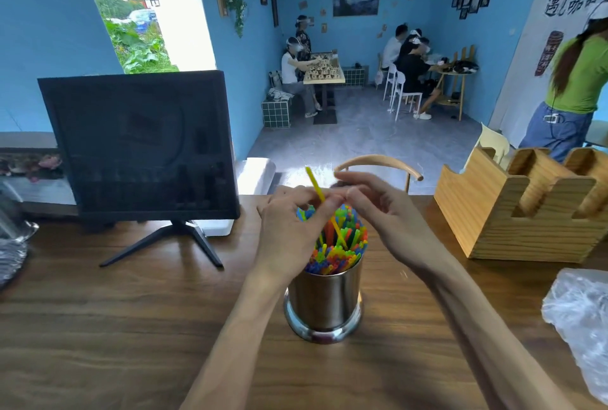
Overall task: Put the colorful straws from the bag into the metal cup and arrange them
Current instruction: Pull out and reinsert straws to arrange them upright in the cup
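Yellow straw [316, 186] in left hand [289, 228] grip, above cup [324, 301]

Both bare forearms enter from the lower edge and converge toward the centre, wrists raised. The left hand [289, 228] is seen from the back, its fingers curled inward and its thumb and forefinger pinching a yellow straw [317, 187] that rises obliquely above the knuckles. The right hand [378, 208] lies just beside the left, palm turned leftward, fingers loosely bent and extended toward the left fingertips; it appears to hold nothing, though its fingertips are blurred. The two hands nearly meet at the thumbs.
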Tool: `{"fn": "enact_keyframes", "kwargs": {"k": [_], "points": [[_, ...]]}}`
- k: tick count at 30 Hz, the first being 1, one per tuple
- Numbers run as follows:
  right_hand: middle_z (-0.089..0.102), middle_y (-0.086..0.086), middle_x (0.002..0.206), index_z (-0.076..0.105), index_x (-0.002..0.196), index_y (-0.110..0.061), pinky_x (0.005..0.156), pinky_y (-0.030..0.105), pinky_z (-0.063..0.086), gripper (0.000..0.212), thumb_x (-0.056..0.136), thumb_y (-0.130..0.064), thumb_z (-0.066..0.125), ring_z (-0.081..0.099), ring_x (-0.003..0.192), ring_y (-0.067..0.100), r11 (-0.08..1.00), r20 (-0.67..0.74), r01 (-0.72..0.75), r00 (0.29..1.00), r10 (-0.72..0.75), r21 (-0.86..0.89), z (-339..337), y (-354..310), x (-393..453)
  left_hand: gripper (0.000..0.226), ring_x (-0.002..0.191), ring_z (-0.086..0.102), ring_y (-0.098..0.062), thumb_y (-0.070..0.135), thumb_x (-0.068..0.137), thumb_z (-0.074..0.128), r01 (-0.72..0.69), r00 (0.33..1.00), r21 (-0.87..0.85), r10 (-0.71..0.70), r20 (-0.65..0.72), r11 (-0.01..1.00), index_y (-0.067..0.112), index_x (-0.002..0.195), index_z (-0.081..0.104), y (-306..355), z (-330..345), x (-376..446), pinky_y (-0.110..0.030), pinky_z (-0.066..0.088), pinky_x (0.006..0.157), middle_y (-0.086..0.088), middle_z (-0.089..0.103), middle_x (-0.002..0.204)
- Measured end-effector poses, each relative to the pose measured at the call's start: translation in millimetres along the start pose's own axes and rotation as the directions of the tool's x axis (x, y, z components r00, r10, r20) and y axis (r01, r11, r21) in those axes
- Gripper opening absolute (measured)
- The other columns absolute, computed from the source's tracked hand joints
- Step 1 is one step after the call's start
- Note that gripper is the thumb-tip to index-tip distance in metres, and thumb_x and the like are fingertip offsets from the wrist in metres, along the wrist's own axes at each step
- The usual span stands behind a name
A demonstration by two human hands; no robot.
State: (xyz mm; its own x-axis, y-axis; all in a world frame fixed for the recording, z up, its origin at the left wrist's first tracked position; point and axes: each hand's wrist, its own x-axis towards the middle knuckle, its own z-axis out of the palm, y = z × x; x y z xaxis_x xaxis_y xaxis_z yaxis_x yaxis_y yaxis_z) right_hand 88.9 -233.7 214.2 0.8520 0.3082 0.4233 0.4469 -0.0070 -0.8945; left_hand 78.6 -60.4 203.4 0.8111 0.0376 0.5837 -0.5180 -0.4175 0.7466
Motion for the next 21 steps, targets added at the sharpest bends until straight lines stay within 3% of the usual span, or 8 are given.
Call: {"fn": "enact_keyframes", "kwargs": {"k": [2, 5, 8, 10, 12, 15, 17, 21], "points": [[0.078, -0.008, 0.107, 0.069, 0.12, -0.023, 0.088, 0.013, 0.049, 0.028, 0.097, -0.032, 0.056, 0.07, 0.107, 0.003, 0.995, 0.089, -0.063, 0.994, 0.07, -0.077, 1.2, 10.4, -3.9, 0.016, 0.085, 0.065, 0.005, 0.034, 0.092, 0.073, 0.029, 0.999, -0.137, -0.025, 0.031, 0.99, 0.048, 0.087, 0.075, -0.3, -7.3, 5.3, -0.009, 0.044, 0.078, 0.027, 0.073, 0.084], [0.074, 0.002, 0.089, 0.074, 0.108, -0.015, 0.082, 0.019, 0.052, 0.024, 0.097, -0.031, 0.059, 0.069, 0.089, 0.01, 0.989, 0.1, -0.066, 0.992, 0.079, -0.132, -1.3, 21.9, -5.6, 0.012, 0.082, 0.07, -0.001, 0.023, 0.095, 0.072, 0.099, 0.993, -0.205, -0.084, 0.077, 0.974, 0.034, 0.092, 0.077, -4.1, -11.5, 8.5, -0.014, 0.05, 0.077, 0.017, 0.077, 0.086], [0.073, 0.006, 0.082, 0.077, 0.098, -0.024, 0.077, 0.02, 0.052, 0.013, 0.095, -0.032, 0.067, 0.067, 0.079, 0.01, 0.991, -0.016, -0.057, 0.998, 0.056, -0.117, -13.1, 22.2, -2.0, 0.011, 0.077, 0.069, -0.006, 0.014, 0.09, 0.077, 0.096, 0.99, -0.323, -0.123, -0.065, 0.942, 0.025, 0.088, 0.074, -9.0, -17.5, 11.4, -0.018, 0.052, 0.075, 0.01, 0.075, 0.082], [0.077, 0.007, 0.08, 0.078, 0.089, -0.027, 0.066, 0.018, 0.051, 0.007, 0.091, -0.033, 0.075, 0.07, 0.072, 0.013, 0.997, -0.105, -0.042, 0.994, 0.035, -0.068, -23.7, 16.5, 0.9, 0.01, 0.072, 0.065, -0.006, 0.012, 0.086, 0.079, 0.079, 0.975, -0.447, -0.163, -0.153, 0.891, 0.021, 0.087, 0.073, -15.4, -26.5, 13.0, -0.018, 0.052, 0.072, 0.008, 0.073, 0.078], [0.078, 0.012, 0.081, 0.077, 0.083, -0.026, 0.053, 0.019, 0.047, 0.013, 0.078, -0.035, 0.085, 0.071, 0.062, 0.019, 0.998, -0.189, -0.052, 0.98, 0.056, 0.025, -34.3, 10.0, 2.8, 0.009, 0.071, 0.064, -0.006, 0.016, 0.08, 0.082, 0.087, 0.964, -0.505, -0.2, -0.174, 0.859, 0.021, 0.085, 0.075, -23.3, -35.1, 11.9, -0.017, 0.052, 0.07, 0.005, 0.074, 0.078], [0.076, 0.013, 0.073, 0.077, 0.071, -0.023, 0.04, 0.017, 0.038, 0.023, 0.06, -0.039, 0.09, 0.065, 0.047, 0.015, 0.984, -0.307, -0.096, 0.942, 0.139, 0.149, -47.9, 6.4, 6.6, 0.016, 0.073, 0.07, -0.008, 0.012, 0.079, 0.085, 0.159, 0.968, -0.424, -0.225, -0.111, 0.892, 0.027, 0.079, 0.079, -35.0, -37.1, 5.7, -0.017, 0.054, 0.068, 0.002, 0.077, 0.078], [0.073, 0.01, 0.065, 0.077, 0.067, -0.021, 0.038, 0.016, 0.035, 0.026, 0.057, -0.041, 0.09, 0.06, 0.043, 0.012, 0.992, -0.33, -0.087, 0.938, 0.111, 0.088, -53.0, 6.7, 10.1, 0.02, 0.074, 0.071, -0.01, 0.013, 0.08, 0.085, 0.171, 0.97, -0.36, -0.221, -0.102, 0.917, 0.032, 0.08, 0.079, -42.3, -33.7, 1.0, -0.018, 0.055, 0.068, 0.001, 0.077, 0.078], [0.072, -0.003, 0.067, 0.08, 0.076, -0.017, 0.043, 0.017, 0.039, 0.026, 0.06, -0.034, 0.091, 0.056, 0.049, 0.011, 0.994, -0.238, -0.056, 0.968, 0.076, 0.09, -55.4, 5.7, 13.6, 0.011, 0.082, 0.07, -0.011, 0.021, 0.086, 0.082, 0.22, 0.947, -0.32, -0.28, -0.155, 0.921, 0.03, 0.086, 0.077, -57.4, -30.4, -2.4, -0.017, 0.054, 0.071, 0.005, 0.076, 0.083]]}}
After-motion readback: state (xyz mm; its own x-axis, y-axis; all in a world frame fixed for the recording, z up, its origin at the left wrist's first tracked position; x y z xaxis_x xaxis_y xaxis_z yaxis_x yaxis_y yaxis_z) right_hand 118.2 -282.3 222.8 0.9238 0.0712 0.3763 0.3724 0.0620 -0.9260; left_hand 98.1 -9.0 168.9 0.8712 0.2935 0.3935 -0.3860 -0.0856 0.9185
